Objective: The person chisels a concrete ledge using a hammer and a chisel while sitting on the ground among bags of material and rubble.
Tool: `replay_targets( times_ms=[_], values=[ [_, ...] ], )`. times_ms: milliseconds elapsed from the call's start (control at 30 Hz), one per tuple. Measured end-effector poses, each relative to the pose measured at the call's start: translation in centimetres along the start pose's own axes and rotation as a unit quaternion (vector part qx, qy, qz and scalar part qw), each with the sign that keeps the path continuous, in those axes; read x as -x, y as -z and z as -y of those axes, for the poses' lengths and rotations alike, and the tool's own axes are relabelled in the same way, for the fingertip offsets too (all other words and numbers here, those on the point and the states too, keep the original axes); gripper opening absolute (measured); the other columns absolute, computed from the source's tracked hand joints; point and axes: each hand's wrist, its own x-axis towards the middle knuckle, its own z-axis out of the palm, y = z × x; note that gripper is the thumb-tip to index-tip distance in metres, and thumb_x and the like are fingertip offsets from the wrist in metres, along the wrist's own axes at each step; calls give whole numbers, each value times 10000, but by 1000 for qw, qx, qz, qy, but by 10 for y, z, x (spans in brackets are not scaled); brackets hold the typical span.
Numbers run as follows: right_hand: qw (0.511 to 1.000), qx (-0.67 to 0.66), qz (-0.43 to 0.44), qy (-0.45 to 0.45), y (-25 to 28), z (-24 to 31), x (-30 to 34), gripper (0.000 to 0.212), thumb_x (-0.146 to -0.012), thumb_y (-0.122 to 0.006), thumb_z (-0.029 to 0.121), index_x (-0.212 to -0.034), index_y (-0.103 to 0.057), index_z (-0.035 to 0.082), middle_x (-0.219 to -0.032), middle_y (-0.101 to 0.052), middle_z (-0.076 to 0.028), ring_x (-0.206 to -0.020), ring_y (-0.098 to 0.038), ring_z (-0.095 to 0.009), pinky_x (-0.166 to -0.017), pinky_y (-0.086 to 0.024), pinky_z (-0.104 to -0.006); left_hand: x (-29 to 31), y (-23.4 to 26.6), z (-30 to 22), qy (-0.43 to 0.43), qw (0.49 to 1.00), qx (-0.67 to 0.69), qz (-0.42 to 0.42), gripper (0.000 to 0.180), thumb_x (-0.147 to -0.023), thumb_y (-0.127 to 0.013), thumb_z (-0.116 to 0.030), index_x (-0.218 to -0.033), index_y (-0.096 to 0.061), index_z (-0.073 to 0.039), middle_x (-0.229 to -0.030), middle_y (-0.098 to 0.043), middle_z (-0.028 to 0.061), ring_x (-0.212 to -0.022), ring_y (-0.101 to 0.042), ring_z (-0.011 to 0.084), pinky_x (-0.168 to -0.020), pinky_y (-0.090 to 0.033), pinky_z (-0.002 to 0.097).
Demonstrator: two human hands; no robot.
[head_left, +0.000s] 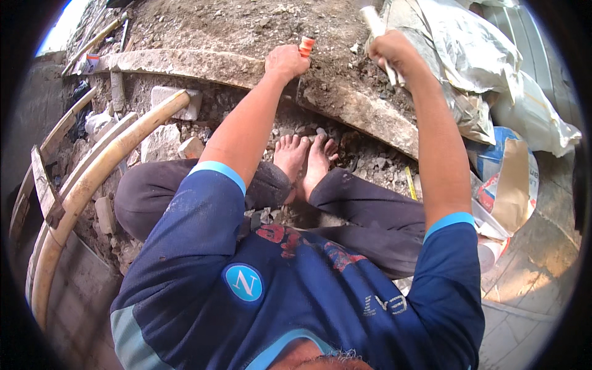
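Note:
My left hand (286, 61) is closed around a chisel with an orange ribbed grip (306, 47). Its lower part is mostly hidden by the hand, above a long stone slab (354, 114). To the right, my right hand (394, 48) is wrapped round a pale wooden handle (372, 22), raised over the soil beside a dusty sack. Whether this handle carries a hammer head I cannot make out. Both forearms reach forward, and my bare feet (302, 157) rest on rubble just below the slab.
Curved wooden poles (92, 179) lean at the left. White plastic sacks (475, 49) and a torn blue-and-white paper bag (512, 179) lie to the right. Loose soil (216, 24) spreads beyond the slab, with a pale block (176, 102) nearer. A yellow strip (410, 183) lies among the stones.

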Motion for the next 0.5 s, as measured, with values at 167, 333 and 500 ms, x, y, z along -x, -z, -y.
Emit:
replay_targets(
  times_ms=[167,333,500],
  values=[
    [998,32,-50,14,-34,-6,25,313,-799,-552,-12,-1089,-546,-131,-921,-598,-195,-621,-542,-129,-559,-527,-286,-2,8,-6,-5,1000,-5,1,365,-787,-591,-317,-1002,-734,-59,-1078,-700,169,-1026,-667,333,-894,-518,419],
    [996,56,67,13,-4,4,33,416,-766,-554,-45,-1168,-486,-127,-915,-563,-151,-619,-456,-119,-500,-453,-246,3,8,-1,3,1000,-4,-3,364,-791,-590,-322,-984,-737,-51,-1062,-707,161,-1014,-673,323,-885,-524,415],
    [990,-117,-76,14,-6,24,37,205,-763,-576,-32,-938,-566,-137,-650,-576,-97,-469,-503,-107,-404,-410,-225,-1,8,-7,9,1000,-11,12,360,-771,-597,-302,-995,-739,-59,-1053,-707,169,-1010,-674,336,-879,-530,412]
  ],
)
